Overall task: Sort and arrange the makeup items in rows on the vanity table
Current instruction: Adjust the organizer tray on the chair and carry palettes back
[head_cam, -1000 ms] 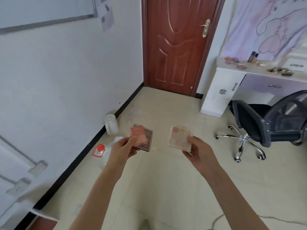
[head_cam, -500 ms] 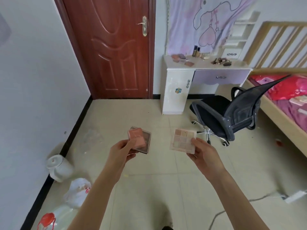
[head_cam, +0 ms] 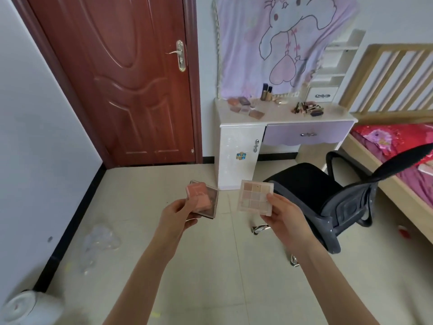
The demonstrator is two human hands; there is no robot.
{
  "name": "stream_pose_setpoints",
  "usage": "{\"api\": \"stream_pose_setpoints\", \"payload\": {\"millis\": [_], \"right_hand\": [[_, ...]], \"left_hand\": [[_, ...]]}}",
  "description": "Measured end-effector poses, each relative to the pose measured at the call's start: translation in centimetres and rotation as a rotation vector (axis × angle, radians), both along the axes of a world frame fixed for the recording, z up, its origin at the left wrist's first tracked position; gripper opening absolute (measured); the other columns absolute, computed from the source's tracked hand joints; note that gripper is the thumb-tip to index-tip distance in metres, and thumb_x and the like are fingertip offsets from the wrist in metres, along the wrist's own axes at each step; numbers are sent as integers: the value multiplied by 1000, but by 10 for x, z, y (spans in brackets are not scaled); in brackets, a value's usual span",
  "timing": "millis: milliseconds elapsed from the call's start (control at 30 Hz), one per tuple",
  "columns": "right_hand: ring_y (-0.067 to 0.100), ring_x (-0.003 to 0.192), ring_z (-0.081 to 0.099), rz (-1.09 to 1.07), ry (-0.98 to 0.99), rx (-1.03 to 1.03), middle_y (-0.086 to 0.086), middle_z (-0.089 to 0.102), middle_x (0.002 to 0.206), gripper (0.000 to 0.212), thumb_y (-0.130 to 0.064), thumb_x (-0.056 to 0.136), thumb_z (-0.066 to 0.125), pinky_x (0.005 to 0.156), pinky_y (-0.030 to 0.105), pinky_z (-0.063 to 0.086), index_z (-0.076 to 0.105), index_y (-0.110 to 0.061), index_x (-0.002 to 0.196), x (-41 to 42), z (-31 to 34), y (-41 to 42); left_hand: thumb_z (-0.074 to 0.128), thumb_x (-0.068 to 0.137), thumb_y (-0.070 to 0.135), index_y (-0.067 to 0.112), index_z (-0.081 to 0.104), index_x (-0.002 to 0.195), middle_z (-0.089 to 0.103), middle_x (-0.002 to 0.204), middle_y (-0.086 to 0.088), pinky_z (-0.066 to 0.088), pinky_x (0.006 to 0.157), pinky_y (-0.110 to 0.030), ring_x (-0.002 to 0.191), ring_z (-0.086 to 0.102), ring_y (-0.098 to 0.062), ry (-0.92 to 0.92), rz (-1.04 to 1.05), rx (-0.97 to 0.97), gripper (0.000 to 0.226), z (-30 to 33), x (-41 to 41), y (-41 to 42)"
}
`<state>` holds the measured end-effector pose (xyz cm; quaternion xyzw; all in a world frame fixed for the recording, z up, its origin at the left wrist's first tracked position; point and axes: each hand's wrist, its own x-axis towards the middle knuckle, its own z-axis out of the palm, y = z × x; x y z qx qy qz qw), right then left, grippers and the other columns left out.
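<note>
Left hand [head_cam: 178,214] grips two stacked compacts [head_cam: 203,199], lower one mostly hidden. Right hand [head_cam: 284,215] pinches eyeshadow palette [head_cam: 255,197]. Items on worktop [head_cam: 276,118] too small to tell.

2 hands: left hand [head_cam: 178,214] holds 2 stacked compacts, a pink compact [head_cam: 199,198] on a dark compact [head_cam: 212,202]; right hand [head_cam: 284,214] holds 1 nine-pan palette [head_cam: 255,195]. Far beyond the hands, desk [head_cam: 276,118] carries about 5 flat palettes [head_cam: 243,106], 2 upright bottles [head_cam: 266,92], and 1 pile of brushes/sticks [head_cam: 307,109], too small to count. 1 office chair [head_cam: 328,195] just right of right hand.
</note>
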<state>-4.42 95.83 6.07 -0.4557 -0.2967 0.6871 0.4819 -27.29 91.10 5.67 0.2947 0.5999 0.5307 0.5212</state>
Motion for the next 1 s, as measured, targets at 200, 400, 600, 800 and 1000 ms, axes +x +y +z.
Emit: {"api": "stream_pose_setpoints", "payload": {"millis": [200,400,600,800,1000], "right_hand": [[20,94,68,-9,17,-20,14,70,105,25,-12,93,51,74,25,52,60,-2,114,-6,-10,102],[18,87,71,-47,54,-41,11,72,101,21,-12,93,52,64,20,54,61,-4,110,-32,-24,218],[16,85,70,-78,54,-58,7,74,94,16,-14,92,53,68,22,52,64,-9,103,-66,-30,335],[12,76,70,-157,64,-89,4,74,88,16,-16,93,54,58,18,52,64,-10,103,-65,-42,424],[12,77,71,-183,63,-125,4,74,88,15,-15,92,53,60,19,53,66,-11,100,-52,-60,525]], "left_hand": [[57,90,26,12,66,92,71,83,-1,49,69,-23,71,64,-11,-33,-12,-2,16,-8,-4,105],[56,90,28,11,65,93,71,82,-2,49,65,-20,66,65,-6,-11,-65,-12,20,-22,-27,229],[58,89,31,10,65,97,71,84,0,49,61,-14,68,66,-4,-10,-121,1,23,-20,-62,364],[61,86,29,11,64,95,70,83,2,50,60,-13,68,65,-3,-37,-188,-15,20,-22,-68,466],[63,85,25,10,64,95,67,87,-2,49,69,-19,73,63,-9,-33,-202,-66,18,-43,-55,565]]}}
